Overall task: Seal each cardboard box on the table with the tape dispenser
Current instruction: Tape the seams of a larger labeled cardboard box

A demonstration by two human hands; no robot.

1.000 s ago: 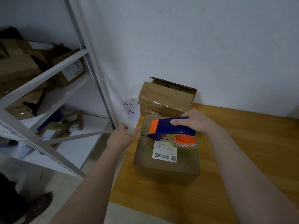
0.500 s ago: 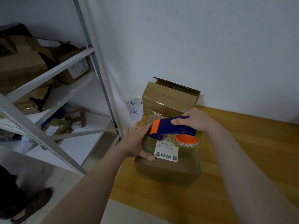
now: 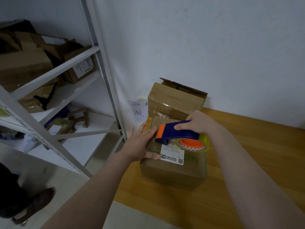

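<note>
A brown cardboard box (image 3: 173, 172) with a white shipping label stands at the left end of the wooden table (image 3: 247, 162). My left hand (image 3: 140, 144) lies flat on the box's top left side, fingers straight. My right hand (image 3: 199, 123) grips the blue and orange tape dispenser (image 3: 179, 134), held over the top of the box with its yellowish tape roll toward the right. A second cardboard box (image 3: 175, 100) stands behind against the wall, one top flap raised.
A white metal shelf rack (image 3: 54, 75) with several cardboard parcels stands left of the table. A paper note (image 3: 138, 109) hangs on the white wall behind the boxes. Tiled floor and a shoe (image 3: 33, 205) show at the lower left.
My left hand came from beside the box onto its top and now presses flat there. The dispenser in my right hand stayed over the box.
</note>
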